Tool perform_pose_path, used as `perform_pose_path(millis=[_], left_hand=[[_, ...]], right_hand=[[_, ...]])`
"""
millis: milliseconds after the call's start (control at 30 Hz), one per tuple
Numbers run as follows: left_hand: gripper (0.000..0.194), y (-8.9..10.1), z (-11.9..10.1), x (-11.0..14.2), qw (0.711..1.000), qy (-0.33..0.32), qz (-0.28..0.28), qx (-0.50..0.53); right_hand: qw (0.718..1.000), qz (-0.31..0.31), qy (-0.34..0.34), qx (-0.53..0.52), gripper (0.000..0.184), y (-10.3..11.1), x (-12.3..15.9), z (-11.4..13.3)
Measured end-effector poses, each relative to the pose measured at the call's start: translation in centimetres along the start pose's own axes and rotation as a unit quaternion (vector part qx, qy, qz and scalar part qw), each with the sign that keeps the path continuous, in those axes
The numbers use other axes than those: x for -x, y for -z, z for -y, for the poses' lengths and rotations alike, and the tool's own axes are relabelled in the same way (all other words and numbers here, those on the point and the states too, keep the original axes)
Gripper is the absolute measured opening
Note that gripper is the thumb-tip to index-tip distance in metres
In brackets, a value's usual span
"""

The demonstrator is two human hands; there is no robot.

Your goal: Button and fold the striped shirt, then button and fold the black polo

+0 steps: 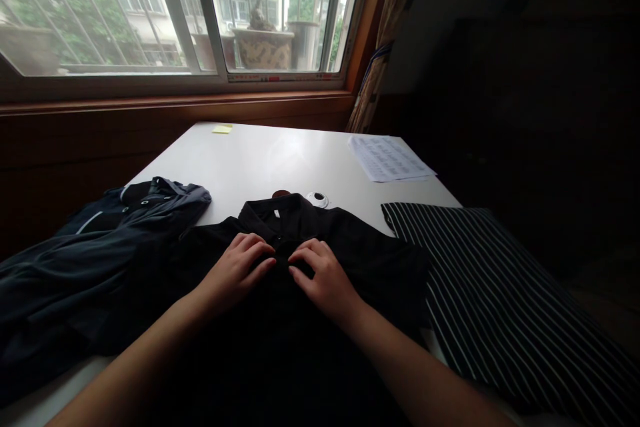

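A black short-sleeved collared shirt (350,240) lies spread out before me, its collar at the far end with a small white label inside. My left hand (243,260) is on the front of the shirt just below the collar, thumb and fingertips drawn close together on the dark cloth. Facing it across a narrow gap, my right hand (323,273) has its thumb and fingers curled in the same way on the placket. One small button shows just above the fingertips. The lower part of the shirt is too dark to make out.
Dark blue-grey clothing (100,260) with white trim lies bunched at the left. A black-and-white striped garment (480,280) covers the right side. On the white table (270,153) are printed papers (390,159), a yellow note (222,128) and a white round object (317,199). A barred window stands behind.
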State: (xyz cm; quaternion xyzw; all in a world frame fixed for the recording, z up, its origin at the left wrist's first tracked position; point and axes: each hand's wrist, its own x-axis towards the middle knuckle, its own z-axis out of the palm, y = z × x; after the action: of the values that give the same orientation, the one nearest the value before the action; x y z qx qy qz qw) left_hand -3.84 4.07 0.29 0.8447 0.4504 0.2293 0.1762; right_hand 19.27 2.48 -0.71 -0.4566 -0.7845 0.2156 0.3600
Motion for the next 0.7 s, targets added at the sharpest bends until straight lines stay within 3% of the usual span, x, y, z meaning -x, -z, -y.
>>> perform_pose_path(millis=[333,533,700], left_hand=[[0.05,-0.2,3.7,0.7,0.985,-0.013,0.017,-0.169],[0.057,0.0,3.8,0.9,0.981,-0.028,0.032,-0.19],[0.056,1.8,5.5,1.2,0.975,-0.082,0.077,-0.189]], right_hand=[[0.98,0.087,0.02,0.176,0.061,-0.3,1.0,0.2],[0.969,0.124,0.036,0.21,0.073,0.0,1.9,0.3],[0.962,0.171,0.052,0.208,0.077,1.5,3.3,0.5]])
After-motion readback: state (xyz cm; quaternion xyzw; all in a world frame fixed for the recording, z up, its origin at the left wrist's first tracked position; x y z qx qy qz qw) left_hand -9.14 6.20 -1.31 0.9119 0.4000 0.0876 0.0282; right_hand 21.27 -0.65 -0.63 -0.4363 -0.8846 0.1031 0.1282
